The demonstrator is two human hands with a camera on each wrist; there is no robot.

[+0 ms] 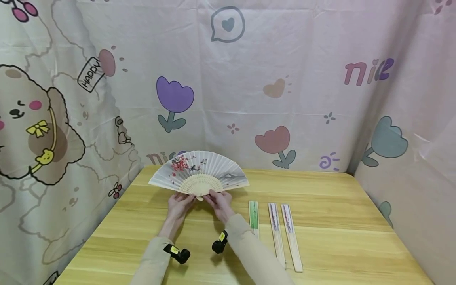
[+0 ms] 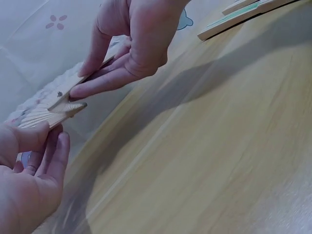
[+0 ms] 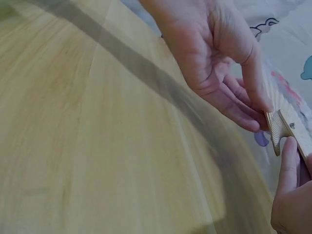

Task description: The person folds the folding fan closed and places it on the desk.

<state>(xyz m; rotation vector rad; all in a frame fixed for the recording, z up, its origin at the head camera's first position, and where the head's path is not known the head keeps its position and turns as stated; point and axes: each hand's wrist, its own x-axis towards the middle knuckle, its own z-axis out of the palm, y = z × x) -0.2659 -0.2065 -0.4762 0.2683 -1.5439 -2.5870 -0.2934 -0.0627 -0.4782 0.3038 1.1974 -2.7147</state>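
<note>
A folding fan point(image 1: 201, 180) is spread wide above the far part of the table, its pale leaf painted with red blossoms and grey hills. My left hand point(image 1: 179, 205) pinches the fan's left outer rib between thumb and fingers, close to the pivot. On the other side, my right hand point(image 1: 220, 202) pinches the right outer rib. In the left wrist view the fan's ribs point(image 2: 41, 117) converge at the rivet between both hands. The right wrist view shows the rib ends point(image 3: 278, 129) fanned out beside the left thumb.
To the right on the wooden table point(image 1: 338, 206) lie three folded fans: one green point(image 1: 253, 215), partly behind the right sleeve, and two with purple-grey leaves, a nearer one point(image 1: 276, 233) and the rightmost point(image 1: 292, 237). A printed curtain point(image 1: 306, 51) hangs behind the table and along its sides.
</note>
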